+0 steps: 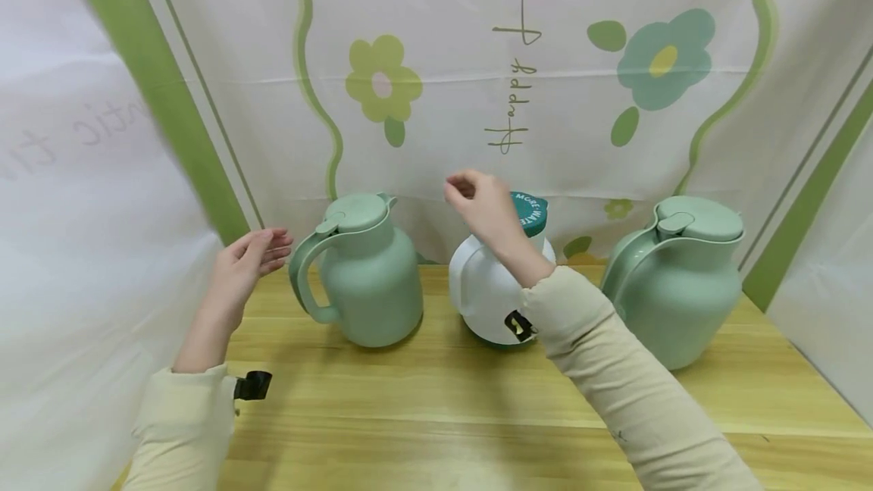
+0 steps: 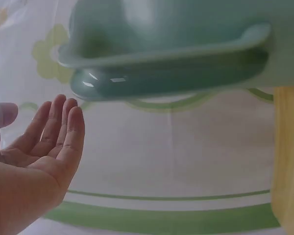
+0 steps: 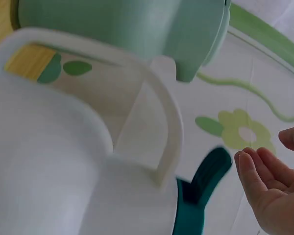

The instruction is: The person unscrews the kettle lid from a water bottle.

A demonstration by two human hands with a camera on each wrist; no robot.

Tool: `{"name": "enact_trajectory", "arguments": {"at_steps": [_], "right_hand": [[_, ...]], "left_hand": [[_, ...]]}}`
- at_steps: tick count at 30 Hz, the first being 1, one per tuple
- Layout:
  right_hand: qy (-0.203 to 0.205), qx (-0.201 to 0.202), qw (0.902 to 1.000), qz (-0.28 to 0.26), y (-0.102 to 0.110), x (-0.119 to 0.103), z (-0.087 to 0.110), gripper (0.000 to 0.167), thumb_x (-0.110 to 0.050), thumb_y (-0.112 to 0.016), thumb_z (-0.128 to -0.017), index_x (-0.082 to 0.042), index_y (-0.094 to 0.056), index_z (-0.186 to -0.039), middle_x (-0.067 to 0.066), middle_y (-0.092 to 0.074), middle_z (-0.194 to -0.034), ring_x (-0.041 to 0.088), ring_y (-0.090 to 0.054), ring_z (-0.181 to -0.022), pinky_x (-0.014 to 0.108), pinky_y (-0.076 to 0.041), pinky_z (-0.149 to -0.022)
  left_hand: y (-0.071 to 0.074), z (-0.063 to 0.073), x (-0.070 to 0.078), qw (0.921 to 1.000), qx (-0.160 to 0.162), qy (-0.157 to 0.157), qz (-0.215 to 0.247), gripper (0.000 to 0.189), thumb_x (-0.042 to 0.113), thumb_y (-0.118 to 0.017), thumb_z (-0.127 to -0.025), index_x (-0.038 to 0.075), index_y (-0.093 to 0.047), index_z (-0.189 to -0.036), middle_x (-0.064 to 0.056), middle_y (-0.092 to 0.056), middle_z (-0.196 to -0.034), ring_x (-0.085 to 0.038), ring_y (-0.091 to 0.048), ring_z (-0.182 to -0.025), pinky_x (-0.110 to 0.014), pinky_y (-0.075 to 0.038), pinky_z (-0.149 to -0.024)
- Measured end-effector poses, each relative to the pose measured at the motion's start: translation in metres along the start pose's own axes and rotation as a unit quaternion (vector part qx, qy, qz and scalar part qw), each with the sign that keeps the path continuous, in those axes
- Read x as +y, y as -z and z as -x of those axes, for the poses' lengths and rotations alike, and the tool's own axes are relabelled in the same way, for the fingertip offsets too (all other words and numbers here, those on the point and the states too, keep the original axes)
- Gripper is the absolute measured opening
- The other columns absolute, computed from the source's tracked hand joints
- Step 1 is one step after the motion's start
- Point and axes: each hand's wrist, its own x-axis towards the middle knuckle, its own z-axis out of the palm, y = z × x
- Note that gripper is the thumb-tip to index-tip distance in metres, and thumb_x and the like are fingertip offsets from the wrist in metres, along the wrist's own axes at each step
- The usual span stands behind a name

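Observation:
A light green thermos jug stands at the left of the wooden table, its handle towards my left hand. Fingers nearly straight, that hand hovers beside the jug's handle, apart from it in the left wrist view. In the middle is a white jug with a dark teal lid, partly hidden by my right forearm. Nothing is in my right hand, raised beside this lid with its fingers loosely bent. The right wrist view shows a gap between its fingertips and the teal lid tab.
A second light green jug stands at the right, partly behind my right sleeve. Behind the jugs hangs a white cloth with printed flowers and lettering, and more cloth encloses both sides.

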Motion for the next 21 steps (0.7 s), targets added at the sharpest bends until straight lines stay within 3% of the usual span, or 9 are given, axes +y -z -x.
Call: {"name": "enact_trajectory", "arguments": {"at_steps": [3,6,9,12,15,18,21], "right_hand": [[0.004,-0.008,1.0,0.002,-0.014,-0.006,-0.001,0.031,-0.02,-0.054,-0.097,-0.002,-0.062,-0.121,0.013,-0.066,-0.119,0.025,-0.063,-0.11,0.036,-0.052,-0.096],[0.004,-0.02,0.9997,0.013,-0.028,-0.01,-0.001,0.031,-0.021,-0.054,-0.097,-0.003,-0.061,-0.122,0.011,-0.066,-0.12,0.024,-0.062,-0.111,0.035,-0.052,-0.096],[0.002,-0.038,0.9991,0.019,-0.04,-0.011,-0.002,0.033,-0.022,-0.054,-0.097,-0.004,-0.06,-0.124,0.011,-0.064,-0.123,0.024,-0.062,-0.113,0.034,-0.051,-0.097],[-0.003,-0.053,0.9984,0.02,-0.05,-0.011,-0.003,0.036,-0.024,-0.053,-0.097,-0.004,-0.057,-0.127,0.011,-0.063,-0.126,0.024,-0.06,-0.116,0.035,-0.05,-0.099],[-0.01,-0.061,0.9979,0.02,-0.059,-0.009,-0.004,0.039,-0.026,-0.053,-0.097,-0.004,-0.056,-0.129,0.011,-0.061,-0.13,0.024,-0.058,-0.119,0.036,-0.048,-0.102],[-0.013,-0.067,0.9974,0.021,-0.067,-0.007,-0.005,0.041,-0.027,-0.055,-0.097,-0.004,-0.054,-0.131,0.012,-0.058,-0.133,0.026,-0.056,-0.122,0.037,-0.046,-0.104],[-0.015,-0.072,0.997,0.022,-0.074,-0.005,-0.006,0.044,-0.027,-0.057,-0.095,-0.002,-0.052,-0.132,0.014,-0.056,-0.135,0.028,-0.054,-0.125,0.039,-0.045,-0.105]], "left_hand": [[0.005,-0.001,-0.011,0.9987,-0.03,0.029,-0.03,0.065,0.046,-0.027,-0.103,-0.007,-0.04,-0.139,0.006,-0.062,-0.116,0.014,-0.057,-0.094,-0.009,-0.049,-0.084],[0.005,-0.003,-0.02,0.9963,-0.059,0.052,-0.034,0.071,0.049,-0.018,-0.103,-0.008,-0.034,-0.143,-0.022,-0.049,-0.136,0.014,-0.054,-0.095,-0.01,-0.049,-0.086],[0.003,-0.003,-0.025,0.9941,-0.078,0.069,-0.028,0.075,0.051,-0.013,-0.102,-0.008,-0.031,-0.144,-0.03,-0.037,-0.144,0.014,-0.053,-0.095,-0.009,-0.048,-0.085],[0.001,-0.002,-0.028,0.9929,-0.091,0.072,-0.027,0.077,0.053,-0.011,-0.101,-0.008,-0.032,-0.143,-0.023,-0.047,-0.136,0.012,-0.053,-0.095,-0.009,-0.048,-0.084],[-0.001,-0.002,-0.03,0.9923,-0.102,0.067,-0.018,0.078,0.054,-0.012,-0.101,-0.009,-0.037,-0.139,-0.001,-0.059,-0.119,0.007,-0.057,-0.096,-0.011,-0.049,-0.084],[-0.002,-0.003,-0.032,0.9919,-0.11,0.062,-0.009,0.079,0.056,-0.013,-0.101,-0.01,-0.041,-0.133,0.017,-0.061,-0.103,0.004,-0.06,-0.096,-0.013,-0.049,-0.084],[-0.002,-0.002,-0.034,0.9917,-0.113,0.06,-0.006,0.078,0.057,-0.014,-0.101,-0.01,-0.043,-0.13,0.02,-0.062,-0.099,0.001,-0.062,-0.097,-0.013,-0.049,-0.084]]}}
